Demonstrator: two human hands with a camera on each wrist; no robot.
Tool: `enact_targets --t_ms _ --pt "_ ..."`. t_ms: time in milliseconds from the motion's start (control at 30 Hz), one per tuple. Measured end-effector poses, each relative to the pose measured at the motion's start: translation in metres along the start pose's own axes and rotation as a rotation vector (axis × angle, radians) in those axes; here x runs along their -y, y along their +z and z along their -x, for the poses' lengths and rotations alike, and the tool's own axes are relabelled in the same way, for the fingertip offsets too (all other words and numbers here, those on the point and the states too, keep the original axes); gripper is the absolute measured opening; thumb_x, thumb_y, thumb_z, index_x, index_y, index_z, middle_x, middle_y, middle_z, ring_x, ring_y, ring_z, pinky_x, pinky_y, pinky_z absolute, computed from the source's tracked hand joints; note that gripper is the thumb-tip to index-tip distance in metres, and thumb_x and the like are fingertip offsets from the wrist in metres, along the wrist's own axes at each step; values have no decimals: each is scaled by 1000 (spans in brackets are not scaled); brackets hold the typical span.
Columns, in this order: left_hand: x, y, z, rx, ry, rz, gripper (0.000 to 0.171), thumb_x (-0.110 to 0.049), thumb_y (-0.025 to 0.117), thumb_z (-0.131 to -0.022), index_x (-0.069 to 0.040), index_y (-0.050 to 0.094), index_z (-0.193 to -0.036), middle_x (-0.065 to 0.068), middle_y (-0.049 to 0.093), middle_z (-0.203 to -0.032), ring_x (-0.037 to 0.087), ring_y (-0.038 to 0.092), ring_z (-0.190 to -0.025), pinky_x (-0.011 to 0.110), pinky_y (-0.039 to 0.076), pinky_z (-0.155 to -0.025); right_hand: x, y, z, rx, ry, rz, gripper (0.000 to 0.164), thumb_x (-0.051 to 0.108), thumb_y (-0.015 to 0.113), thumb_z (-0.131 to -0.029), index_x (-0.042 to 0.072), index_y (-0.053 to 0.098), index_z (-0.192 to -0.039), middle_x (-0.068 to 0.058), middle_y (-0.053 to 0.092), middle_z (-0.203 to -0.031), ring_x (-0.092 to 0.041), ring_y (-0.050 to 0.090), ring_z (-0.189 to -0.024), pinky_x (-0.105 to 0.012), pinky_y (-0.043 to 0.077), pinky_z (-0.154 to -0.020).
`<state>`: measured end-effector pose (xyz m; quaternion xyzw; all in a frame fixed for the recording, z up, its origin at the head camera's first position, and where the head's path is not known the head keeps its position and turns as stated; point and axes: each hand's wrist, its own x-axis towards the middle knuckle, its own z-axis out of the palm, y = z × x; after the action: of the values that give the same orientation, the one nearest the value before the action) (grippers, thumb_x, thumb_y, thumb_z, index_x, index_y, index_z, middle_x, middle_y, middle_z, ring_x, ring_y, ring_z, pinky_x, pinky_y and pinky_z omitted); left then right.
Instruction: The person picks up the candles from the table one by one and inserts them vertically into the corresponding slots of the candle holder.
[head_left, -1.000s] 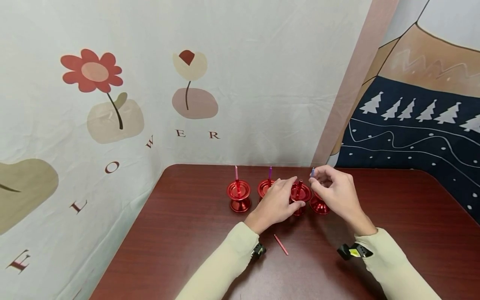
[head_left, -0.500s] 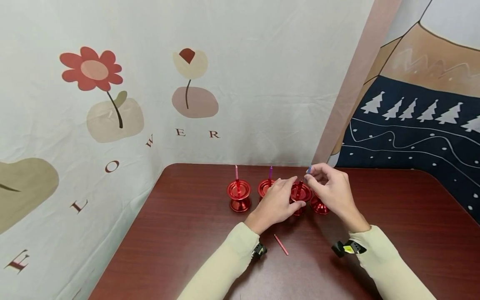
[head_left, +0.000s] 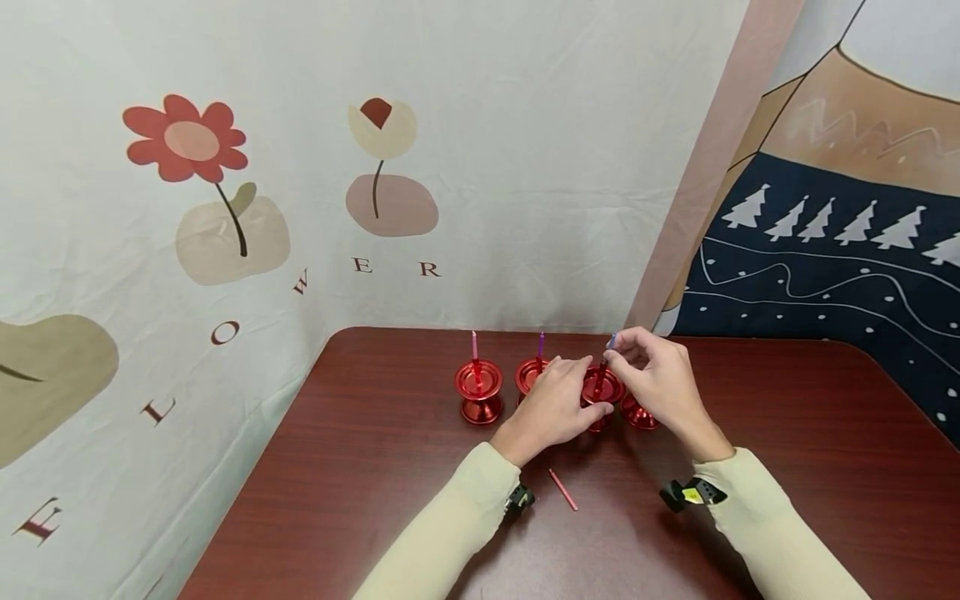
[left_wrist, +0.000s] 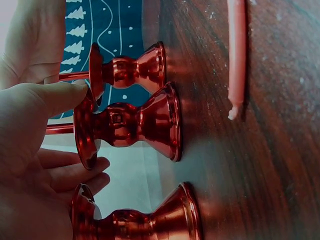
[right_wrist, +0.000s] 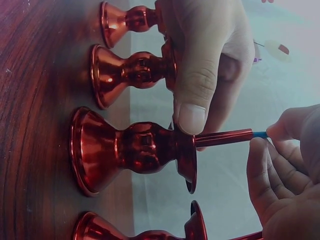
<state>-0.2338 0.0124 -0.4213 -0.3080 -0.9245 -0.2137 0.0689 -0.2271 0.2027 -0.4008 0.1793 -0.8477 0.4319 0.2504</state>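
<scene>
A shiny red candle holder (head_left: 602, 387), third from the left in a row, has its dish rim held between the thumb and fingers of my left hand (head_left: 551, 404). In the right wrist view its thin upright tube (right_wrist: 225, 138) rises from the dish. My right hand (head_left: 663, 379) pinches a small blue candle (right_wrist: 260, 134) between thumb and fingertip, its lower end right at the tube's tip. Most of that candle is hidden by the fingers or the tube. The rightmost red holder (head_left: 640, 412) stands partly behind my right hand.
Left of my hands stand two more red holders, one with a pink candle (head_left: 475, 346), the other with a purple candle (head_left: 542, 344). A loose pinkish-red candle (head_left: 563, 490) lies on the brown table (head_left: 360, 467) in front. A printed cloth (head_left: 525, 167) hangs behind.
My right hand has moved left with the blue candle, from beside the third holder to the top of its tube. The left hand has stayed in place on the dish.
</scene>
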Motion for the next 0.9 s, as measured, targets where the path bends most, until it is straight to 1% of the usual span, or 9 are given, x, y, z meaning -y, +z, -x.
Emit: enact_targets --t_ms 267,467,633,900 --pt "-2 -2 -3 40 -6 -53 70 -45 76 -104 4 61 -151 15 67 -149 24 58 -144 43 29 -131 0 -1 -1 19 -5 35 9 -2 79 -96 4 77 -102 -5 77 -89 -15 68 -73 -12 53 -70" --pt "-2 -2 -3 51 -8 -72 70 -47 75 -104 4 62 -151 14 67 -149 24 59 -144 43 29 -131 0 -2 -2 26 -17 54 7 -1 78 -96 5 77 -99 -3 75 -86 -15 66 -71 -14 52 -68" --pt "-2 -2 -3 49 -2 -76 69 -47 75 -104 4 63 -150 14 68 -148 24 59 -143 44 29 -131 0 -3 -1 29 -30 57 7 -1 78 -96 5 77 -99 -2 75 -86 -15 66 -71 -15 53 -68" --pt "-1 0 -3 26 22 -75 68 -45 76 -104 5 64 -147 15 70 -144 26 61 -140 46 33 -129 -1 -3 -1 35 -33 60 8 0 80 -96 6 78 -100 -1 76 -87 -15 67 -71 -16 53 -68"
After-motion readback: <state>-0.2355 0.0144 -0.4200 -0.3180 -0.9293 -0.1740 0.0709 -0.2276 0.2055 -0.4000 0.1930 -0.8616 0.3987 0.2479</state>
